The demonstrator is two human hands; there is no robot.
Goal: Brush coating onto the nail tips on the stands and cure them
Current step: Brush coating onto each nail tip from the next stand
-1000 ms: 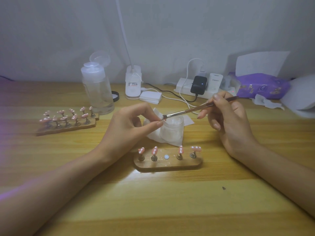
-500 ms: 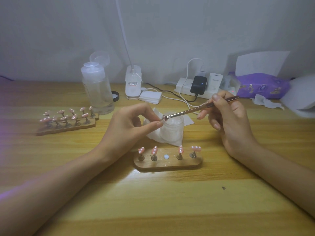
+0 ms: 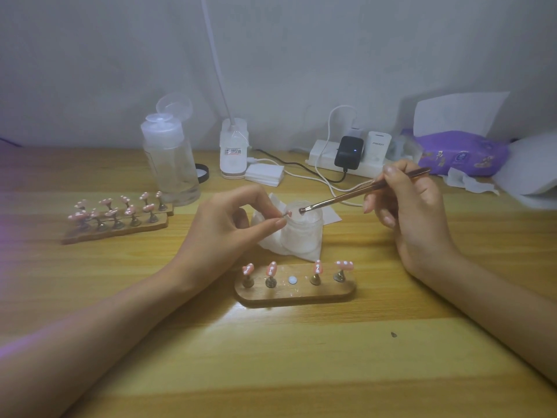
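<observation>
Pinches pegged nail tip (image 3: 287, 213) in left hand (image 3: 229, 224); grips brush (image 3: 346, 198) in right hand (image 3: 413, 212), bristles over frosted jar (image 3: 301, 236) (contents unclear), twelve o'clock of stand (image 3: 295, 292).

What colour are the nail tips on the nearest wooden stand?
Pink nail tips with small white markings, clearest in the head view.

Both bare forearms reach in from the near corners, converging toward the middle; the left hand (image 3: 229, 224) is turned palm inward, thumb and forefinger pinching a small nail tip (image 3: 287, 213) by its stem, the other fingers curled beneath; the right hand (image 3: 413, 212) is raised on a bent wrist, fingers curled round a brush (image 3: 361, 193), held like a pen; the hands are apart.
</observation>
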